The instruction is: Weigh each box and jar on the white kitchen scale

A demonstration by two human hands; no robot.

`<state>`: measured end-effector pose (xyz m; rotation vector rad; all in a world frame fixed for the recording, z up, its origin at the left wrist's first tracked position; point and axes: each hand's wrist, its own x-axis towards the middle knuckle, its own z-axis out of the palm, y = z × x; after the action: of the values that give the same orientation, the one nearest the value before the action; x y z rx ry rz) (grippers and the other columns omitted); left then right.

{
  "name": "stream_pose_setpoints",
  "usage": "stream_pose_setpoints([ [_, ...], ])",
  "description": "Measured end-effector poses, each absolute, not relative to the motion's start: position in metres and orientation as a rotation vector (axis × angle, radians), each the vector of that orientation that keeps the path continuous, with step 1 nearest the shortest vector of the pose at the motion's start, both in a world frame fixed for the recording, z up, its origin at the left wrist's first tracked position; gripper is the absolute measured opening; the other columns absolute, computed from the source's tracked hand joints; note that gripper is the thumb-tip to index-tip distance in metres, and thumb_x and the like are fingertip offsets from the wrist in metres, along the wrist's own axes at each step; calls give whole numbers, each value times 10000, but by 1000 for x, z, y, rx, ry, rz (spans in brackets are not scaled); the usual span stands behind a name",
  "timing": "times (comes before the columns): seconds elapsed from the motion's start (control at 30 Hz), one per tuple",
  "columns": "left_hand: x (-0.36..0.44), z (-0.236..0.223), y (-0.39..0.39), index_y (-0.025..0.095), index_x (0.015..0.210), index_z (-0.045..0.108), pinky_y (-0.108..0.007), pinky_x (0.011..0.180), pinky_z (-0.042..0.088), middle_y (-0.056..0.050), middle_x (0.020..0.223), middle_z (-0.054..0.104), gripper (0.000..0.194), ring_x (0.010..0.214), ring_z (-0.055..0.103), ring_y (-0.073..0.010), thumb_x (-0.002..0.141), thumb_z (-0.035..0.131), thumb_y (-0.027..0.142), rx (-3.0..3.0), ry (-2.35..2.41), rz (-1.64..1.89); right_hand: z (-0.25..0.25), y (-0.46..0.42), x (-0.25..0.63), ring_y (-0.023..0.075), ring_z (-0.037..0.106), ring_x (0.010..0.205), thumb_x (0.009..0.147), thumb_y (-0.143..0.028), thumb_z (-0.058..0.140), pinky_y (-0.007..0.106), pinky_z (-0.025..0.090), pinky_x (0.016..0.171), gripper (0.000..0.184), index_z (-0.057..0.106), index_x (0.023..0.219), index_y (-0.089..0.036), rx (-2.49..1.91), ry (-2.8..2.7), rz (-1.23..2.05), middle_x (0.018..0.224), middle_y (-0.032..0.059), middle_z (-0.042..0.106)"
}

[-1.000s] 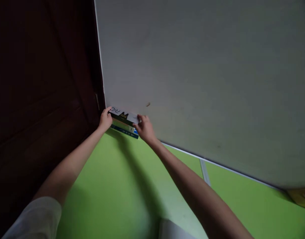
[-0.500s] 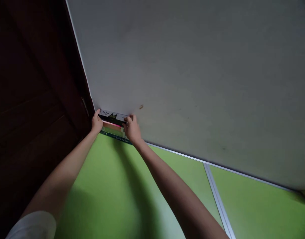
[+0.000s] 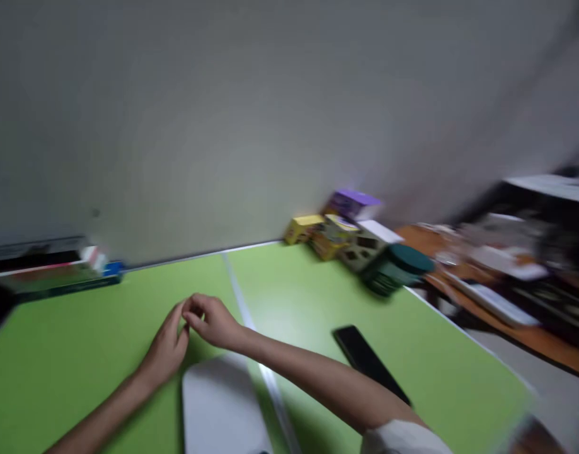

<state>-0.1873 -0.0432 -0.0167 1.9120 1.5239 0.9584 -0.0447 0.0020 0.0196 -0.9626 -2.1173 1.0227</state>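
Note:
My left hand (image 3: 167, 343) is over the green tabletop (image 3: 138, 321) with its fingers stretched and its thumb apart. My right hand (image 3: 214, 320) meets it at the fingertips, its own fingers curled toward the thumb. Whatever may be between the touching fingertips is hidden. Just below the hands, a flat light-grey object with rounded corners (image 3: 223, 403) lies on the table; its kind is unclear. At the far left, against the wall, stands a stack of flat boxes (image 3: 57, 274), blurred and out of both hands' touch.
A black phone-like slab (image 3: 368, 359) lies under my right forearm's far side. Several small boxes, one yellow (image 3: 303, 228) and one purple (image 3: 353, 203), stand by the wall beside a dark green tub (image 3: 403, 265). A cluttered brown desk (image 3: 488, 302) adjoins at right.
The view has swung to the right. Both hands have let go of the stacked boxes in the corner and come back over the table, where their fingertips now touch.

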Motion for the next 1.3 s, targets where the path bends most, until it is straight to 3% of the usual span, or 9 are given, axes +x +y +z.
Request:
stream_pose_setpoints([
  [0.1,-109,-25,-73,263,1382,372,-516,1011,462,-130,1293,581,504,1247,531,-277,880,398,217,1974,1233,706,10,-44,55,111,561,613,788,-108,577,218,448,594,85,585,739,-178,-1117,-1912,1294,657,-36,599],
  [0.2,-40,-16,-83,243,1326,436,-519,1021,452,-136,1268,592,470,1234,535,-280,857,445,210,2025,1048,515,4,-77,131,115,556,629,774,-110,561,232,449,614,79,586,741,-176,-1216,-1745,1316,673,-29,598],
  [0.53,160,4,16,177,1223,520,-449,1010,462,-120,1218,621,495,1138,585,-241,760,416,38,2152,911,510,-14,-20,285,179,620,711,806,-310,521,312,525,679,129,551,754,-196,-1354,-1368,787,727,27,640],
  [0.63,207,7,81,149,1343,436,-472,1099,361,-155,1381,509,629,1296,467,-270,731,419,7,2166,975,596,-6,42,316,236,616,912,791,-314,529,380,520,795,190,557,918,-175,-1439,-1317,596,961,111,644],
  [0.73,238,10,145,69,1433,300,-480,1163,237,-216,1537,261,686,1429,254,-305,759,415,18,2157,1090,688,4,107,337,306,510,1142,750,-262,574,481,421,971,393,504,1113,-127,-1525,-1278,387,1191,203,549],
  [0.8,250,11,180,65,1461,242,-487,1173,202,-213,1573,150,697,1455,163,-313,787,415,37,2158,1148,744,9,142,345,336,430,1230,741,-229,584,521,331,1044,475,468,1181,-92,-1568,-1267,284,1257,240,497],
  [0.9,260,10,213,118,1473,237,-485,1177,193,-171,1587,137,701,1463,142,-296,798,400,24,2179,1187,789,12,178,350,363,395,1251,742,-219,601,538,305,1053,521,449,1216,-66,-1616,-1266,200,1271,258,481],
  [1.1,257,14,215,78,1397,392,-417,1191,182,-180,1550,252,615,1448,192,-272,788,432,-1,2263,1141,812,13,185,351,349,470,1163,751,-208,594,521,345,1029,432,507,1150,-66,-1680,-1280,115,1161,228,554],
  [1.3,129,58,130,242,1356,444,-604,1154,104,-100,1525,345,617,1438,195,-310,780,662,188,2571,960,618,20,77,327,281,567,1094,791,-336,633,407,530,846,517,458,1249,-170,-1304,-1597,373,1228,154,543],
])
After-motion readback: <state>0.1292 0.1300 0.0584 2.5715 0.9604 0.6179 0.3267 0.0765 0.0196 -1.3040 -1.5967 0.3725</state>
